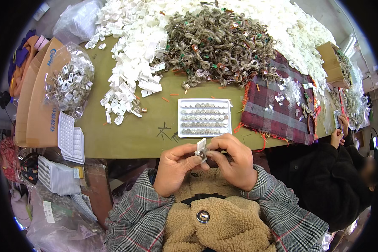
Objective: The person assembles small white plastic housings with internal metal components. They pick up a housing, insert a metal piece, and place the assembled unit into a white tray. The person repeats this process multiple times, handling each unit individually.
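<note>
A small white plastic casing (201, 145) is pinched between the fingertips of both hands, just off the table's near edge. My left hand (175, 167) grips it from the left, thumb and fingers closed. From the right, the closed fingers of my right hand (236, 160) meet at its lower end, where a small greyish part shows; its kind is too small to tell. Right beyond my hands lies a white tray (206, 101) with rows of small round silvery discs that look like button cells.
White casings (132, 54) heap across the far table, around a pile of coiled wire bundles (218, 46). A plaid cloth (273, 109) lies right. Cardboard box (40, 96), filled clear bag (71, 82) and stacked trays (56, 176) stand left. Another person (323, 180) works at right.
</note>
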The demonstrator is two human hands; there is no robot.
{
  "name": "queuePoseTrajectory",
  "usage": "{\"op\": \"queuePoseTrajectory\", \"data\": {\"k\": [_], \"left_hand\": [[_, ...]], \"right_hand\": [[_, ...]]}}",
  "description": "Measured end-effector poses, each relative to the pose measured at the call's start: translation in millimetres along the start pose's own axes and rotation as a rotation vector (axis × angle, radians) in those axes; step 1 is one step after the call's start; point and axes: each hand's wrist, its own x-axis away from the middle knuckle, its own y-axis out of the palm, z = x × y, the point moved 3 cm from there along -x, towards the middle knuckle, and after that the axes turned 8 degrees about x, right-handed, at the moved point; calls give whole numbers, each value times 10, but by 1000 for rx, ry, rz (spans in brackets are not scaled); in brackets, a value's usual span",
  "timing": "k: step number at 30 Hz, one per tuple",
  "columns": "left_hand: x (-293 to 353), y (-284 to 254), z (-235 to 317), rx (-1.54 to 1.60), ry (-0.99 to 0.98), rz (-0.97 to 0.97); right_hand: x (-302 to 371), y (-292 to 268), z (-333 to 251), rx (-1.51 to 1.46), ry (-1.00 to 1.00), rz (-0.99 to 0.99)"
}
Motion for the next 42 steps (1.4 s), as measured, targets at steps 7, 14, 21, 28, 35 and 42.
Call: {"op": "queuePoseTrajectory", "data": {"k": [7, 14, 21, 28, 35, 42], "left_hand": [[6, 30, -1, -69, 52, -7], [-2, -2, -39, 26, -11, 87], [-8, -31, 26, 14, -65, 79], [-65, -35, 70, 50, -109, 44], [-94, -34, 54, 50, -114, 56], [-125, 4, -22, 178, -108, -16]], "right_hand": [[69, 30, -2, 50, -155, 34], [95, 122, 43, 92, -310, -11], [-8, -273, 383, 266, 84, 256], [-105, -154, 630, 461, -54, 123], [-145, -197, 542, 475, -60, 92], [-17, -96, 76, 70, -21, 9]]}}
